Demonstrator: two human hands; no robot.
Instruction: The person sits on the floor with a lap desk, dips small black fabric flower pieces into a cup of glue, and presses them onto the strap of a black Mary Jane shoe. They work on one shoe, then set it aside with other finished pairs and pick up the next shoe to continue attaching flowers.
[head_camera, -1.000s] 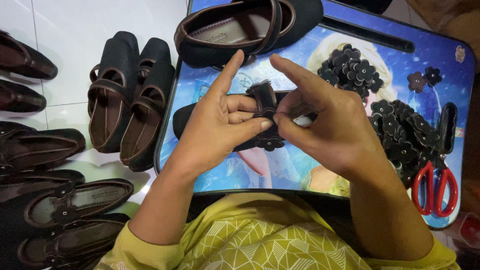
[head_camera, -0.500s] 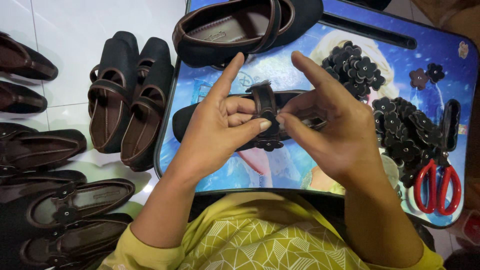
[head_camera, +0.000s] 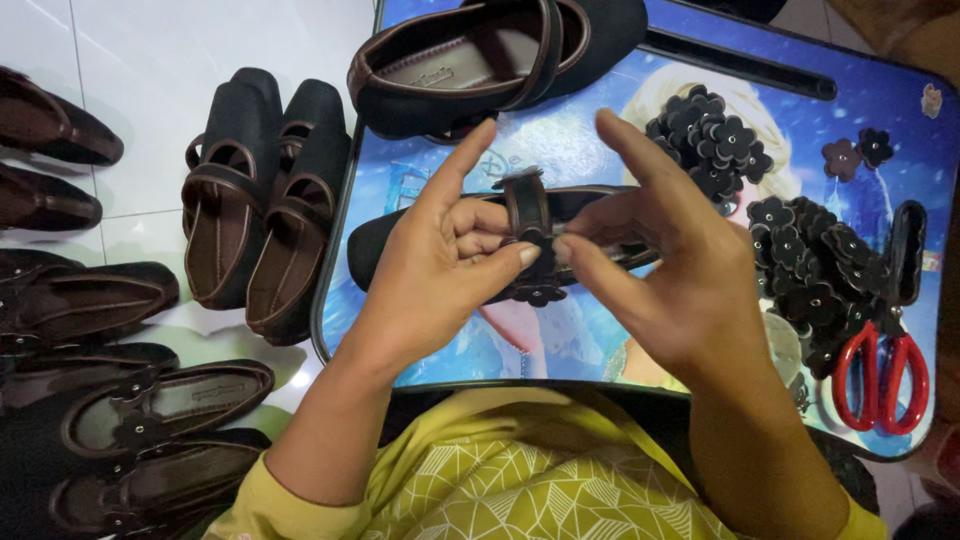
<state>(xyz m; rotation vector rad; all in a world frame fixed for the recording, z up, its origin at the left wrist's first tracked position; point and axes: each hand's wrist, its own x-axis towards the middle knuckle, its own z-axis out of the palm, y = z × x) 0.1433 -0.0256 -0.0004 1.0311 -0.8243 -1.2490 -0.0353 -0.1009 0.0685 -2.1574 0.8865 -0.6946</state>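
Mid-table on the blue printed lap table (head_camera: 900, 100), the left hand (head_camera: 450, 270) and right hand (head_camera: 660, 270) pinch the brown leather strap (head_camera: 527, 205) of a black flat shoe (head_camera: 385, 250); red-handled scissors (head_camera: 880, 375) lie near the right edge.

Soft, even light is filling the room, and it seems to be coming from above. The white tiled floor (head_camera: 200, 40) on the far left is glowing brightly, close to washing out. The glossy blue bench (head_camera: 880, 90) is throwing back a mild sheen along its far right side. Under the left hand (head_camera: 440, 270) and the right hand (head_camera: 660, 270), faint shadows are falling onto the bench, soft at their edges. The dark shoes (head_camera: 150, 400) at the near left are sinking into shade and losing detail. Focus is holding well across the middle, with little blur showing. The red scissors (head_camera: 880, 375) are looking crisp. The bench's edges are bending slightly toward the corners.
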